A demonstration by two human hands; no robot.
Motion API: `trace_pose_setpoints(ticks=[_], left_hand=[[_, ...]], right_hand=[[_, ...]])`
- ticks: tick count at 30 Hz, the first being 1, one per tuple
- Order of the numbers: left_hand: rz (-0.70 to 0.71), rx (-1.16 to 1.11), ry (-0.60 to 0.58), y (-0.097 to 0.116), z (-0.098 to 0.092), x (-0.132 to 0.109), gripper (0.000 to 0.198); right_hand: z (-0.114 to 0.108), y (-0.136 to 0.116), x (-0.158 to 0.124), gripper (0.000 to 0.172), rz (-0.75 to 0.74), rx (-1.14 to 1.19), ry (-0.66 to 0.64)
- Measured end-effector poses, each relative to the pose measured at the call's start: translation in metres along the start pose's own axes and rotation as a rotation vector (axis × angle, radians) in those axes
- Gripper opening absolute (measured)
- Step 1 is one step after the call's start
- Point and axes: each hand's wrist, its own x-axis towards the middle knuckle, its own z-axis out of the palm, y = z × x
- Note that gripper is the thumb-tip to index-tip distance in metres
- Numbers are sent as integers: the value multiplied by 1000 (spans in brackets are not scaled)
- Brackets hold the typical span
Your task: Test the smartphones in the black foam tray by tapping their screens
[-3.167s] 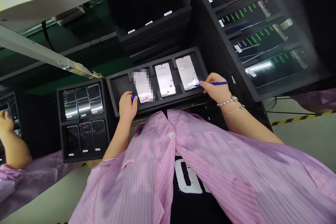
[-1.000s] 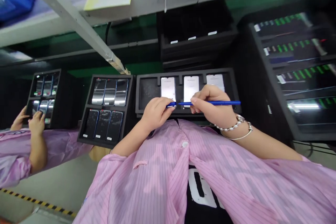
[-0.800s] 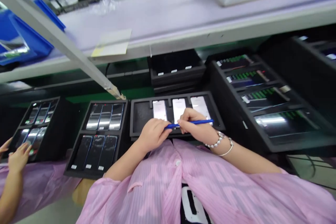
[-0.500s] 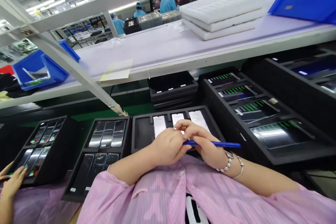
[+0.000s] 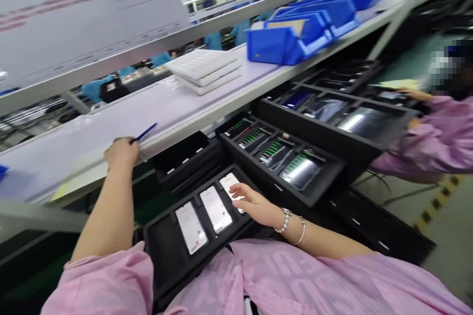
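My left hand (image 5: 122,152) is raised at the front edge of the shelf, its fingers closed on one end of a slim blue pen (image 5: 146,132) that points up and to the right. My right hand (image 5: 254,203) hovers at the rightmost smartphone (image 5: 228,183), fingers apart and slightly bent, holding nothing. Whether its fingertips touch that lit screen I cannot tell. Two more smartphones with white screens, a middle one (image 5: 216,210) and a left one (image 5: 191,226), lie in the black foam tray (image 5: 162,251) before me.
White foam sheets (image 5: 207,69) and blue bins (image 5: 275,44) stand on the shelf (image 5: 148,108). Stacked black trays (image 5: 185,157) sit below it. To the right, another black tray (image 5: 327,177) holds several phones with green-striped screens. A co-worker's pink sleeve (image 5: 443,133) shows at far right.
My view has swung to the right. My hands, together over the tray before, have separated: the left has reached up to the shelf with the pen, the right stays over the phones.
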Motion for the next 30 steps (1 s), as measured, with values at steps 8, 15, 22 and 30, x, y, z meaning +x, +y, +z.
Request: trace_pose_setpoints(ticks=[8, 15, 22, 30], left_hand=[[331, -172, 113, 18, -1, -111, 42], [-59, -266, -343, -8, 84, -327, 84], [-204, -287, -530, -6, 113, -352, 104], [-668, -779, -336, 1, 102, -351, 79]], right_hand=[[-32, 42, -2, 44, 55, -228, 209], [-27, 44, 19, 50, 47, -307, 166], [-23, 29, 48, 55, 197, -293, 257], [-41, 5, 56, 23, 366, -401, 63]])
